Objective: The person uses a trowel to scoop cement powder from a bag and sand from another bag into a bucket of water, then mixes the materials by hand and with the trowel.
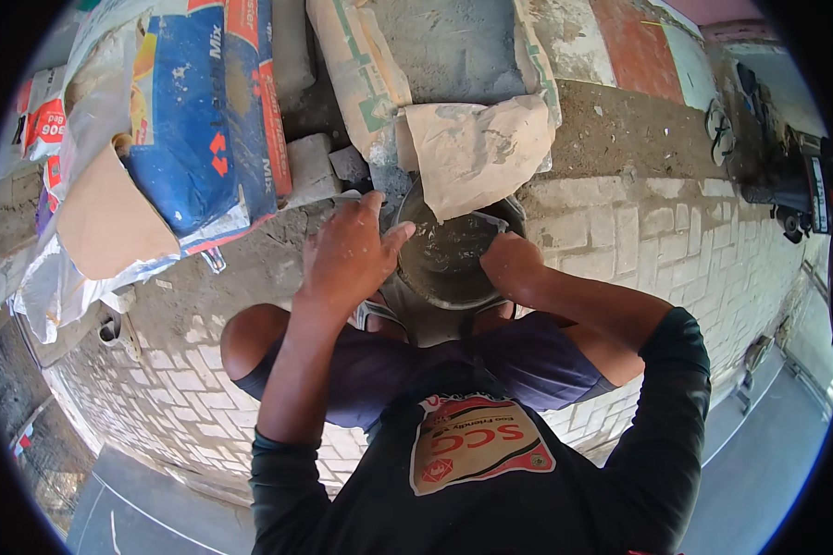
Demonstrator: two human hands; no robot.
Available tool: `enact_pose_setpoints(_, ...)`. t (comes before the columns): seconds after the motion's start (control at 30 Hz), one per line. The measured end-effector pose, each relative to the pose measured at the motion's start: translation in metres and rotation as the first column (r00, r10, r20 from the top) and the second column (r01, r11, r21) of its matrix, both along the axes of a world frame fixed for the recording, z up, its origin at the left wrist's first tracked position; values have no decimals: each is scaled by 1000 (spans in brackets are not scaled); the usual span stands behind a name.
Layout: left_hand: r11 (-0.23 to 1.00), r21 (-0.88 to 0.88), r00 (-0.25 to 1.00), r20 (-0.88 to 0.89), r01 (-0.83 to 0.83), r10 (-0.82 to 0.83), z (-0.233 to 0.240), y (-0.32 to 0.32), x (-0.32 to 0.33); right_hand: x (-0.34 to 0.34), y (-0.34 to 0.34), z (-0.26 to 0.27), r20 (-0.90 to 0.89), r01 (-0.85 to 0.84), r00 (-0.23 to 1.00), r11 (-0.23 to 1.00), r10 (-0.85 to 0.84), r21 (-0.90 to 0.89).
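Note:
A round black bucket (444, 281) stands on the ground between my feet, with wet grey residue inside. My right hand (515, 262) is closed around the handle of a trowel, whose thin blade (487, 220) lies over the bucket's mouth. My left hand (354, 246) is at the bucket's left side, thumb and fingers apart; nothing is seen in it, though its palm is hidden. An opened paper sack (382, 104) of grey powder (458, 48) lies beyond the bucket, its torn flap (482, 149) hanging over the rim and hiding part of the inside.
A blue and red plaster-mix bag (187, 125) lies at the upper left, with a brown cardboard-like piece (111, 222) at its near end. Concrete blocks (312, 166) sit between the bags. Brick paving (597, 229) extends to the right. Sandals (720, 132) and a parked vehicle (802, 191) are farther right.

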State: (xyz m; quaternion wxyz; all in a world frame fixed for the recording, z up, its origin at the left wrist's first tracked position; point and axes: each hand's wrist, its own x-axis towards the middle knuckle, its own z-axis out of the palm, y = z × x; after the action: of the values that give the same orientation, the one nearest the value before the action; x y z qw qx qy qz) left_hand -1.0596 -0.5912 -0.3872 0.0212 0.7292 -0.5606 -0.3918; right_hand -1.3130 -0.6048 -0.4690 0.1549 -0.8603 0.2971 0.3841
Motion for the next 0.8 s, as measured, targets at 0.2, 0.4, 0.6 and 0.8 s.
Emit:
enact_pose_setpoints(0.2, 978, -208, 995, 96, 20, 0, 38, -13, 8, 24, -27, 18, -95, 117, 992, 869, -82, 481)
enact_pose_setpoints(0.4, 987, 48, 986, -54, -154, 156, 55, -9, -5, 41, -24, 2, -103, 329, 941, 798, -323, 505)
enact_pose_setpoints(0.6, 943, 122, 946, -65, -309, 319, 46, 31, -20, 29, -19, 6, -75, 361, 930, 932, -361, -10)
enact_pose_setpoints(0.8, 827, 168, 827, -89, -536, 555, 30, 89, -18, 25, -42, -9, -416, 650, 738, 724, -532, 229)
